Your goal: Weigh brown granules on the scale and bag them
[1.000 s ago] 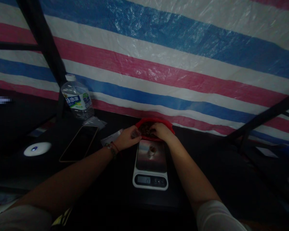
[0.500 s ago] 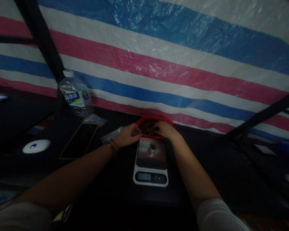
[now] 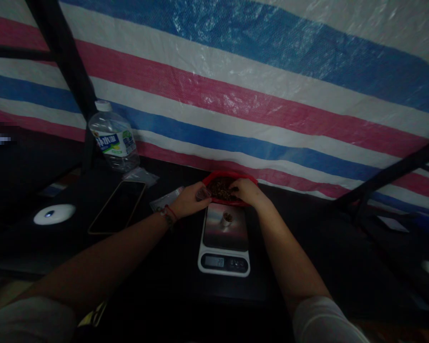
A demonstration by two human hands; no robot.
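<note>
Small brown pieces (image 3: 219, 186) fill a red bag or bowl (image 3: 249, 176) beyond the scale. My right hand (image 3: 248, 192) reaches into it from the right, fingers curled down among the pieces; what they pinch is hidden. At its left rim my left hand (image 3: 191, 200) is closed around a small clear plastic thing (image 3: 202, 193), perhaps a cup or lid. In front stands a white kitchen scale (image 3: 224, 271) with a metal plate and a lit display. A small round container (image 3: 227, 219) with some brown pieces in it sits upright on the plate.
Left of my left hand lie a clear plastic bag (image 3: 166, 198), a phone (image 3: 117, 208) and a white computer mouse (image 3: 54, 215). A large clear bottle (image 3: 113, 138) stands behind them. Striped plastic sheeting (image 3: 236, 95) hangs behind the black table, with dark metal bars at both sides.
My right fingers have shifted slightly among the brown pieces. The view has moved a little. My left hand, the scale and the small container stay where they were.
</note>
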